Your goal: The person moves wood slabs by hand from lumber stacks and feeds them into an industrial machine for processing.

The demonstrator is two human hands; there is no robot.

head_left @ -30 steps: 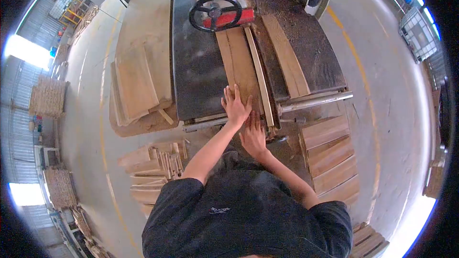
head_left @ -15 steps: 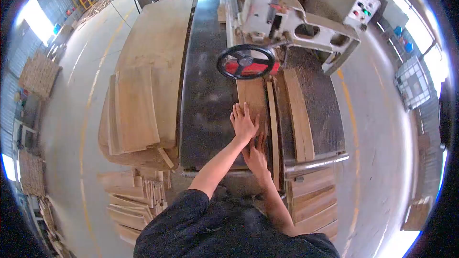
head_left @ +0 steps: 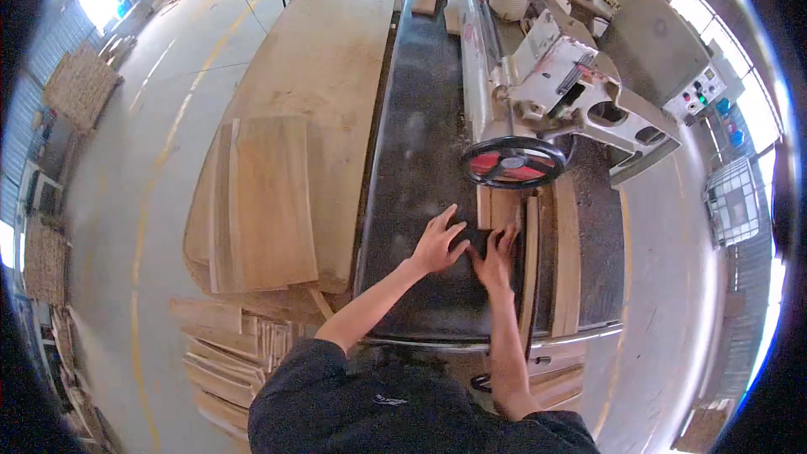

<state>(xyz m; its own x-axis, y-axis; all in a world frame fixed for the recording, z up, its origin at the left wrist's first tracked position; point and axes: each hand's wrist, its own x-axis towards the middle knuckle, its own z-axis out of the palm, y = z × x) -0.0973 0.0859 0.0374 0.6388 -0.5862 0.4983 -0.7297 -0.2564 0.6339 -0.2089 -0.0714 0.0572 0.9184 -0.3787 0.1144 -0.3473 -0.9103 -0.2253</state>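
A person in a dark shirt (head_left: 387,408) works at a long black table (head_left: 420,151). The left hand (head_left: 437,244), fingers spread and holding nothing, is over the tabletop, near the close end of a wooden board (head_left: 500,207). The right hand (head_left: 494,265), fingers bent and slightly apart, is at that end; whether its fingertips touch the wood is hard to tell. The board lies partly beneath a black wheel (head_left: 513,163), beside a narrow wood strip (head_left: 529,265).
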